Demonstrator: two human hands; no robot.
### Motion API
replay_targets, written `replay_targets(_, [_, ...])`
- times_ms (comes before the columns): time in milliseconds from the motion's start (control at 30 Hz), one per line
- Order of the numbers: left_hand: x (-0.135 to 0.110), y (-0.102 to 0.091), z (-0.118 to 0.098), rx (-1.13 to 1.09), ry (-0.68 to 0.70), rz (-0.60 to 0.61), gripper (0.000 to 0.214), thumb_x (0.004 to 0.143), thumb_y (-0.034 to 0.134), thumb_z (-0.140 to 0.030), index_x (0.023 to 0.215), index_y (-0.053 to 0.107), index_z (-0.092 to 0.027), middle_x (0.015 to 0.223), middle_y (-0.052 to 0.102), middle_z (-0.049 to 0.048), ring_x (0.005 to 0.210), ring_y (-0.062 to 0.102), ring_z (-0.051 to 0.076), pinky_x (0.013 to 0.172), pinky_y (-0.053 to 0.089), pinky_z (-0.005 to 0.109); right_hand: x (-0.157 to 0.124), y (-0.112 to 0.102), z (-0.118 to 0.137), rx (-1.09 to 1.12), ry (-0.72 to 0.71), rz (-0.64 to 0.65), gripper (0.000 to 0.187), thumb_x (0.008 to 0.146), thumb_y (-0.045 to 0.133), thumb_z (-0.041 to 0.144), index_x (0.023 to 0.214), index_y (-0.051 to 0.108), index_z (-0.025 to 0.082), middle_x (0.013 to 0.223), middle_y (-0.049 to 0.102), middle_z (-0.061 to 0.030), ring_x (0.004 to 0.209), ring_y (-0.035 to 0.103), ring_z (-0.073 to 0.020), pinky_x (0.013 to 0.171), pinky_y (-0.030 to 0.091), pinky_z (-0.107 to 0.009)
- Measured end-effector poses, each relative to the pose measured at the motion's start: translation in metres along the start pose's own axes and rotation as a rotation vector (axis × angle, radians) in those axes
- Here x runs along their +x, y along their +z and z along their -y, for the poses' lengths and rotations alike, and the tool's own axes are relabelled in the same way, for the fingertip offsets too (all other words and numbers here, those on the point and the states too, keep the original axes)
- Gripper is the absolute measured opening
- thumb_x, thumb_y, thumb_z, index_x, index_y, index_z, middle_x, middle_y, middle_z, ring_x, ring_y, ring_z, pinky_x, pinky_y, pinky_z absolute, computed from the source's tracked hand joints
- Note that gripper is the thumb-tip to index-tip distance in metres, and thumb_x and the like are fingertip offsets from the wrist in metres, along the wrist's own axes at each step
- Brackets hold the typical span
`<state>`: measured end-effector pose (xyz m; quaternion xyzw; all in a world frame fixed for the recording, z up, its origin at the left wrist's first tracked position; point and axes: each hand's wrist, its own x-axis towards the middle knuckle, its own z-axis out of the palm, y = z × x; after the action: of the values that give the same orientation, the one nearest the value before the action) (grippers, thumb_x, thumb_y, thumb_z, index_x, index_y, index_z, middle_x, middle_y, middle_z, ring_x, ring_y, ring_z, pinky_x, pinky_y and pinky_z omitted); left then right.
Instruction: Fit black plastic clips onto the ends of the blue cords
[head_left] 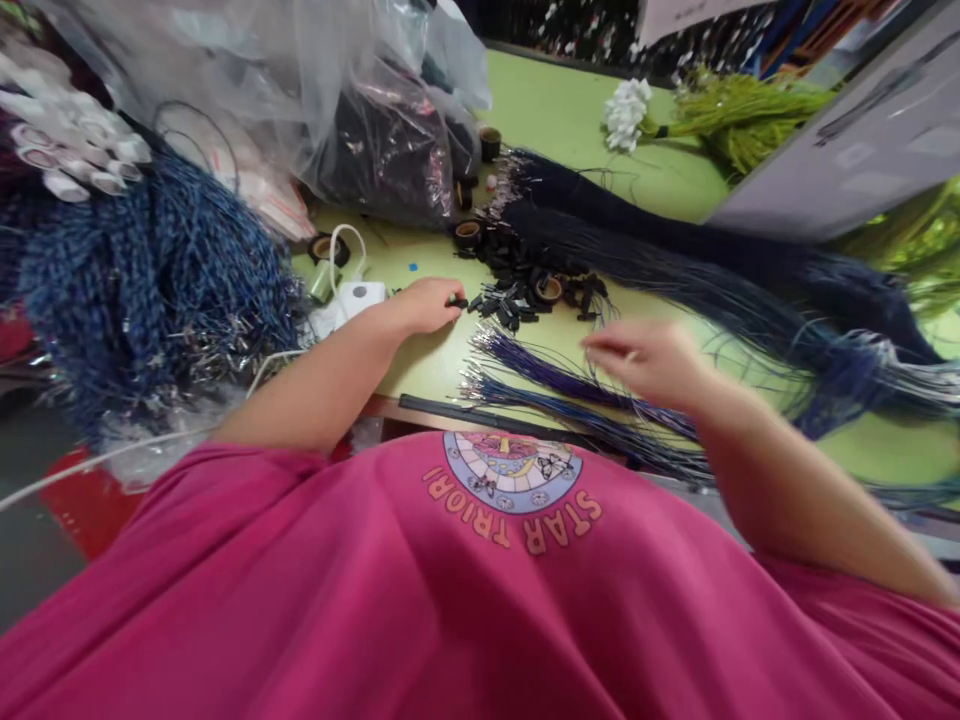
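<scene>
My left hand point(426, 303) rests on the green table point(570, 120), fingers pinched on a small black clip point(457, 301) at the edge of a pile of black clips point(525, 285). My right hand point(646, 362) hovers, blurred by motion, over thin blue-purple cords point(555, 385) lying across the table; its fingers are curled together and seem to pinch a cord end. A thick bundle of dark blue cords point(675, 265) stretches to the right behind it.
A heap of blue cords with metal tips point(142, 290) fills the left. Clear plastic bags point(337, 110) sit at the back, with tape rolls point(467, 234), a white charger point(358, 296), white flowers and green stems point(705, 115). A grey panel point(862, 150) stands right.
</scene>
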<state>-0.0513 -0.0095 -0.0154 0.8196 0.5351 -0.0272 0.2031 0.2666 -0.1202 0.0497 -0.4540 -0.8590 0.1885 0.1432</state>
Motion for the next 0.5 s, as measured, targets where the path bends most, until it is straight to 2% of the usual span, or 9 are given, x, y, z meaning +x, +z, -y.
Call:
replay_targets(100, [0.008,-0.006,0.013,0.019,0.066,-0.003,0.040,0.082,0.055,-0.035,0.116,0.068,-0.020,0.088,0.068,0.0047,0.081,0.060,0.019,0.074,0.043,0.028,-0.004,0.047,0.019,-0.012,-0.034,0.168,0.023,0.093,0.056,0.023,0.103,0.074,0.016,0.100,0.073,-0.0093,0.094,0.067,-0.0199,0.086,0.052,-0.032])
replay_targets(200, [0.020,-0.011,0.031,0.070,0.106,-0.036,0.041,0.080,0.055,-0.035,0.115,0.070,-0.021,0.089,0.069,0.0039,0.081,0.060,0.018,0.075,0.043,0.028,0.001,0.081,0.031,-0.152,0.009,0.212,0.026,0.093,0.054,0.025,0.107,0.073,0.013,0.103,0.070,-0.0132,0.098,0.065,-0.0244,0.086,0.050,-0.035])
replay_targets(267, [0.027,-0.014,0.041,0.096,0.117,-0.074,0.040,0.080,0.056,-0.035,0.115,0.070,-0.019,0.095,0.070,0.0058,0.087,0.061,0.019,0.079,0.043,0.028,0.005,0.090,0.034,-0.200,0.033,0.227,0.024,0.093,0.054,0.024,0.102,0.074,0.014,0.099,0.070,-0.0127,0.095,0.064,-0.0244,0.084,0.049,-0.035])
replay_targets(367, [0.031,-0.018,0.044,0.077,0.115,-0.134,0.041,0.082,0.057,-0.033,0.117,0.068,-0.015,0.108,0.069,0.0105,0.096,0.061,0.022,0.086,0.044,0.031,0.006,0.091,0.034,-0.128,0.105,0.172,0.023,0.092,0.054,0.021,0.095,0.076,0.017,0.097,0.071,-0.0097,0.091,0.065,-0.0210,0.079,0.047,-0.031])
replay_targets(433, [0.026,-0.022,0.034,0.015,0.087,-0.174,0.041,0.084,0.056,-0.032,0.119,0.065,-0.014,0.112,0.068,0.0128,0.098,0.061,0.023,0.088,0.044,0.034,0.004,0.090,0.033,-0.062,0.155,0.106,0.022,0.091,0.054,0.022,0.092,0.076,0.018,0.095,0.072,-0.0076,0.089,0.065,-0.0196,0.077,0.047,-0.029])
replay_targets(500, [0.015,-0.027,0.014,-0.090,0.076,-0.211,0.038,0.084,0.058,-0.030,0.117,0.064,-0.014,0.113,0.067,0.0134,0.098,0.060,0.023,0.088,0.044,0.035,0.001,0.090,0.034,-0.028,0.170,0.047,0.023,0.090,0.053,0.023,0.088,0.075,0.019,0.093,0.073,-0.0068,0.087,0.065,-0.0192,0.076,0.046,-0.030])
